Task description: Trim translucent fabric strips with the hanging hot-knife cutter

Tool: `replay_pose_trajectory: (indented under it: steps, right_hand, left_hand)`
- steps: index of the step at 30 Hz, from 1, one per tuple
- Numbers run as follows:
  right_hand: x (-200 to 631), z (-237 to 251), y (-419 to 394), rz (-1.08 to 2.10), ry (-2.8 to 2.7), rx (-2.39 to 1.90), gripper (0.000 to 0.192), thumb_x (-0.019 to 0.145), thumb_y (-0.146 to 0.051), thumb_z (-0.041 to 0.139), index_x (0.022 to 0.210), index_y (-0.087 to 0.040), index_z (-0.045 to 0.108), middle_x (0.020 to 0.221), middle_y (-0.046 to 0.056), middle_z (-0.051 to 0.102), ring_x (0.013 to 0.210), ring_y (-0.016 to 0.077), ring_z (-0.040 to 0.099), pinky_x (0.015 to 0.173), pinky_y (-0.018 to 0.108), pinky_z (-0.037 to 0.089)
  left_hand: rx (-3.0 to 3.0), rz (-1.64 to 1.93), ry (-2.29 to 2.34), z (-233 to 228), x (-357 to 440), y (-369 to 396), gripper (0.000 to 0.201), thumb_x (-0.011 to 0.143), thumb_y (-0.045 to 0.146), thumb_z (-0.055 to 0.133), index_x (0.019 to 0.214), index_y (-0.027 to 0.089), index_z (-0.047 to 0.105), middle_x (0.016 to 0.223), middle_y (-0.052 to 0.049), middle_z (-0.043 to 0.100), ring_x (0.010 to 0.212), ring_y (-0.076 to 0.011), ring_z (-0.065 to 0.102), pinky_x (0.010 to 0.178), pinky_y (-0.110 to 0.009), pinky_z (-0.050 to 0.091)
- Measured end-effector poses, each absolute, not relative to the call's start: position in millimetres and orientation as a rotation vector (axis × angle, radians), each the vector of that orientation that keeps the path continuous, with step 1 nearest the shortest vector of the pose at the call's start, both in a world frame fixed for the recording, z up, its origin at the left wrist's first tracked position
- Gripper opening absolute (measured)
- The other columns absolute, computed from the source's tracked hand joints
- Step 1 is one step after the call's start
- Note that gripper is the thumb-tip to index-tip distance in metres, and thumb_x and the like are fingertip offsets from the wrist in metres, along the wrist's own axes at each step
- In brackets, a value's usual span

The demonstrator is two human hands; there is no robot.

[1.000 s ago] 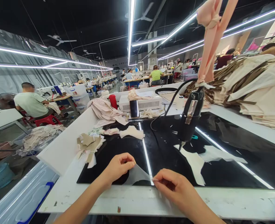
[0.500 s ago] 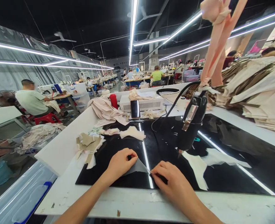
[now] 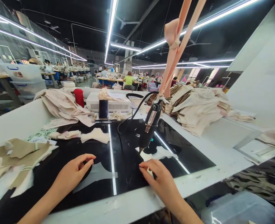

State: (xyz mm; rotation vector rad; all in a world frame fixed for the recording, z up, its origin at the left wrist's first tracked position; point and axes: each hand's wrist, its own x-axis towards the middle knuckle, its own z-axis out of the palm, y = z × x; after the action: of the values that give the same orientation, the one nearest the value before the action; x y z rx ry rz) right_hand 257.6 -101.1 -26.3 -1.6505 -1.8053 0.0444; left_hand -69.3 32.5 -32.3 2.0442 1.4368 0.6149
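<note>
A sheer grey cut fabric piece (image 3: 97, 175) lies flat on the black glossy board (image 3: 125, 171). My left hand (image 3: 73, 172) is over its left end, thumb and forefinger slightly apart, gripping nothing that I can see. To the right of the piece, my right hand (image 3: 159, 175) has thumb and forefinger pinched together; whatever is between the tips is too small to make out. Just beyond that hand lie white fabric pieces (image 3: 162, 153), partly covered by it. A black handheld tool (image 3: 150, 126) with a metal tip hangs above them, tip down.
Peach fabric strips (image 3: 172, 62) suspend the tool, and its black cable loops behind. Tan and cream scraps (image 3: 23, 152) lie at left, a cream piece (image 3: 95, 135) farther back. A phone (image 3: 103, 109) leans on a white vented box (image 3: 121, 106). Stacked fabric (image 3: 198, 107) sits right.
My hands have come apart, and the sheer piece formerly held between them now lies on the board. The view has turned right; the tool hangs nearer my right hand in the picture.
</note>
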Motion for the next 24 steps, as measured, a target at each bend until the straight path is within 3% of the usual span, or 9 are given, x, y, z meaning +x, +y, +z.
replay_pose_trajectory:
  steps: [6,12,19,24]
  right_hand:
    - [342.0,-26.0,-107.9,-0.082,-1.648,-1.844,0.026,0.103,-0.036,0.052,0.100,-0.023,0.074,0.103,0.010,0.078,0.100,0.0297,0.070,0.090,0.045,0.055]
    - [351.1,-32.3,-96.9,-0.069,-1.743,-1.884,0.025,0.101,-0.032,0.057,0.114,-0.022,0.076,0.118,0.011,0.075,0.111,0.0293,0.067,0.099,0.045,0.053]
    - [345.8,-34.6,-82.4,-0.058,-1.809,-1.956,0.026,0.103,-0.025,0.052,0.101,-0.021,0.078,0.101,0.009,0.075,0.095,0.0282,0.068,0.088,0.044,0.051]
    - [346.9,-34.7,-81.9,-0.030,-1.783,-1.984,0.031,0.105,-0.027,0.047,0.101,-0.021,0.078,0.104,0.009,0.076,0.096,0.0272,0.069,0.089,0.041,0.052]
  left_hand:
    - [2.045,0.567,1.481,-28.7,-68.1,30.7,0.049,0.092,0.066,0.051,0.116,0.031,0.075,0.088,0.003,0.077,0.067,-0.0194,0.063,0.062,-0.026,0.044]
    - [2.050,0.532,1.529,-32.1,-70.3,31.2,0.053,0.092,0.070,0.049,0.119,0.033,0.075,0.080,0.003,0.074,0.068,-0.0212,0.063,0.062,-0.027,0.043]
    - [2.067,0.486,1.530,-29.9,-71.2,32.1,0.051,0.092,0.069,0.047,0.119,0.035,0.075,0.090,0.004,0.077,0.072,-0.0215,0.064,0.066,-0.027,0.045]
    - [2.089,0.476,1.521,-29.7,-71.2,32.7,0.052,0.092,0.069,0.047,0.119,0.034,0.075,0.096,0.004,0.079,0.072,-0.0214,0.065,0.067,-0.027,0.047]
